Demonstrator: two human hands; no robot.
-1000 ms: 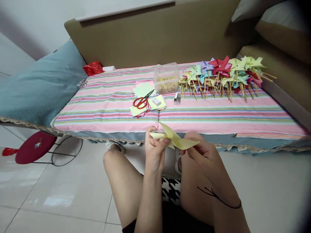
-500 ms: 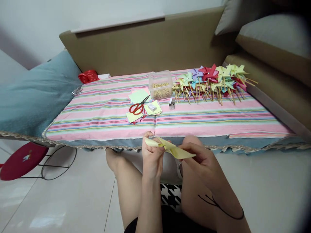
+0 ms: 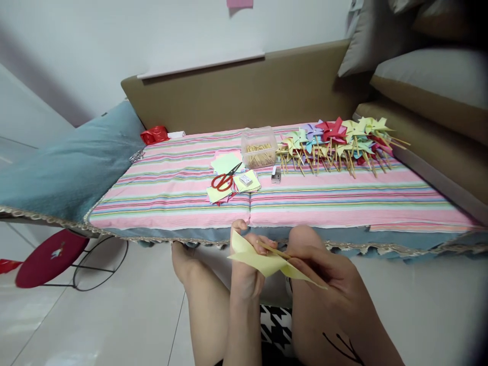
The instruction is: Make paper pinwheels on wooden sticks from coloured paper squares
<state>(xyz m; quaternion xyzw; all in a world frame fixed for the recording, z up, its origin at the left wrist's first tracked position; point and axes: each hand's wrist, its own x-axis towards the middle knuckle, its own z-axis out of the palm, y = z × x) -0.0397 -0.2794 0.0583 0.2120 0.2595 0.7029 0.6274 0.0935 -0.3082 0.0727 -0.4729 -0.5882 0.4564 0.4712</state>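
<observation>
My left hand point(image 3: 247, 274) is closed on a pale yellow paper pinwheel point(image 3: 263, 262), its blades spread out flat above my lap. A thin wooden stick point(image 3: 275, 249) lies along the pinwheel, one end by my left fingertips. The other end is pinched in my right hand point(image 3: 328, 274), whose fingers also come close to a pinwheel blade. How the stick meets the pinwheel's middle is hidden by the fingers and paper.
On the striped cover point(image 3: 171, 198) lie red-handled scissors point(image 3: 223, 182), paper squares point(image 3: 225, 162), a small box point(image 3: 246, 180), a metal piece point(image 3: 276, 175), a clear box of sticks point(image 3: 259, 152) and several finished pinwheels point(image 3: 331, 132). A red stool point(image 3: 49, 259) stands at left.
A wooden stick now shows between my hands at the pinwheel. The pinwheel has turned so more of its face shows. The camera view has tilted up and shifted slightly left.
</observation>
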